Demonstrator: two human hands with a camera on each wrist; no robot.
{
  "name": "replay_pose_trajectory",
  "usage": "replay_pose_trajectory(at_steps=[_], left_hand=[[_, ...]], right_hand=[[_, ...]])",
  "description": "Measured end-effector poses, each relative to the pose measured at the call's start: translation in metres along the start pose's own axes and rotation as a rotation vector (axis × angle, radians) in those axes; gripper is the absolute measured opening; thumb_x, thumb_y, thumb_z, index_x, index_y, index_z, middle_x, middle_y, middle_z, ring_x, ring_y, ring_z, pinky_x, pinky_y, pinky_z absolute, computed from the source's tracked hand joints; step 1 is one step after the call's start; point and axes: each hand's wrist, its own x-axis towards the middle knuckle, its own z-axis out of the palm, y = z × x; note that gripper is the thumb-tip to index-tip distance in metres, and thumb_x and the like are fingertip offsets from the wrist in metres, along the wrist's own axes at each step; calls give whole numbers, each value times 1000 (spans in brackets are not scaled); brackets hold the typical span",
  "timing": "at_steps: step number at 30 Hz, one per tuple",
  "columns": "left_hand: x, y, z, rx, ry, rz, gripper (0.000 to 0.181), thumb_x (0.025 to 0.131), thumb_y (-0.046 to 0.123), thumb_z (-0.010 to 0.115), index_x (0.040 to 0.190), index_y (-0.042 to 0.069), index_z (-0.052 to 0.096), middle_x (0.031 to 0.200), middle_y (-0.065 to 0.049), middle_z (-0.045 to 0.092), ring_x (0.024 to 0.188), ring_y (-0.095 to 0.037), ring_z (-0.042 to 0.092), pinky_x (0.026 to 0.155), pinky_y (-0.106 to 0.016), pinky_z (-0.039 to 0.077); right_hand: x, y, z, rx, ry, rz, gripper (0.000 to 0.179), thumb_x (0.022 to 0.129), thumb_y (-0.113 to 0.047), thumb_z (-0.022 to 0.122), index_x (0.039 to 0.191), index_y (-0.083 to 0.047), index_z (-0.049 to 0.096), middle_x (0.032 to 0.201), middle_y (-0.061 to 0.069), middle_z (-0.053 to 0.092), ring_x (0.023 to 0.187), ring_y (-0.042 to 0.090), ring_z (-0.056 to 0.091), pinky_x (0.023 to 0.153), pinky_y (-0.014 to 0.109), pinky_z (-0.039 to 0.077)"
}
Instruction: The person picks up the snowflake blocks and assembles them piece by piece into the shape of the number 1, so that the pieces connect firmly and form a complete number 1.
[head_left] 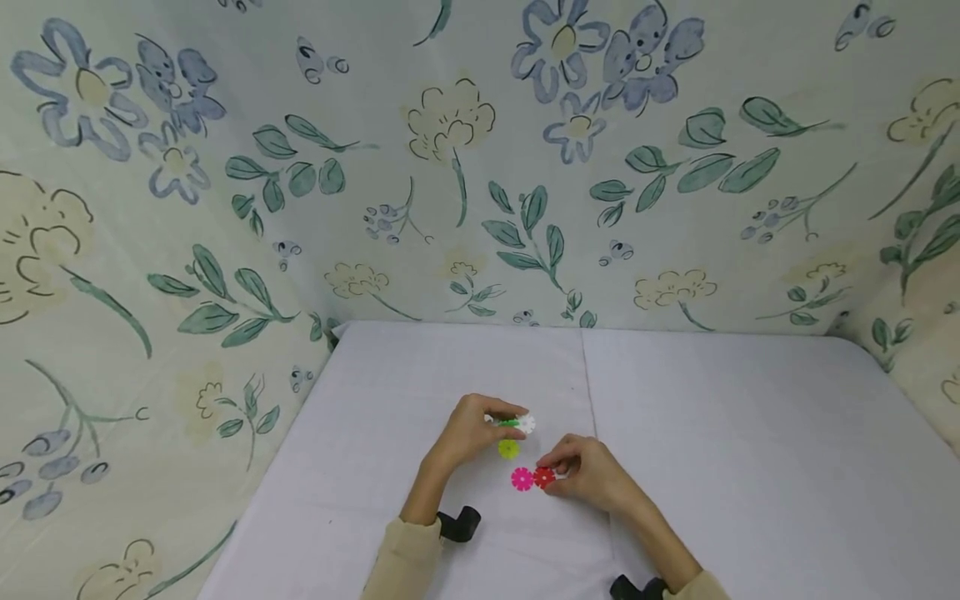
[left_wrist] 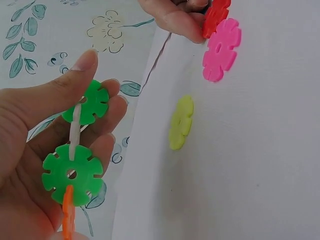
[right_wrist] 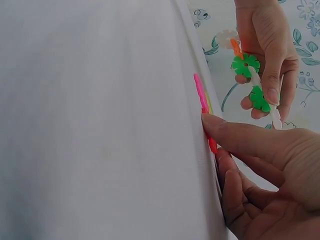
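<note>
Only wrist views show the left hand's (head_left: 472,427) orange disc (left_wrist: 68,212) (edge-on).

Free cloth (head_left: 750,442) rightward, yellow disc (head_left: 508,450) between hands (head_left: 471,427) (head_left: 594,477)

Beige sleeves (head_left: 406,557) (black wrist cameras (head_left: 462,524)).

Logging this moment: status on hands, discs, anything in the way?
Left hand holds green-white-orange disc chain. Right hand pinches red disc, edge against pink disc. Yellow disc near left hand, possibly in the way.
</note>
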Motion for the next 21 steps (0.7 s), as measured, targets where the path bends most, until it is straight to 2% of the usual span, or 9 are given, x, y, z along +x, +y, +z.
replay_pose_trajectory(at_steps=[7, 15, 18, 21], left_hand=[[-1, 1, 0, -7, -2, 0, 33, 83, 23, 88, 115, 19, 81, 111, 2, 80, 96, -8, 68, 82, -23, 54], [0, 0, -1, 9, -3, -1, 33, 83, 23, 88, 115, 19, 81, 111, 2, 80, 96, -9, 68, 83, -24, 54], [1, -1, 0, 10, 0, 6, 33, 83, 23, 88, 115, 18, 81, 111, 1, 80, 96, -9, 68, 84, -24, 54], [1, 0, 0, 8, 6, 16, 33, 83, 24, 88, 115, 18, 81, 111, 0, 80, 95, -9, 68, 84, -25, 55]], right_hand=[[0, 0, -1, 5, -20, 14, 27, 75, -4, 90, 98, -10, 77, 84, 3, 68, 75, 10, 59, 65, 21, 51], [0, 3, -1, 5, -3, -6, 22, 82, -9, 87, 104, -9, 82, 83, 0, 74, 70, 2, 59, 63, 20, 51], [-1, 4, -3, 71, 9, 37, 32, 84, -12, 86, 115, -6, 78, 85, 4, 73, 70, 6, 65, 64, 20, 55], [-3, 3, -6, 182, 24, 97, 40, 87, -12, 83, 125, -3, 73, 89, 10, 71, 73, 13, 73, 68, 22, 59]])
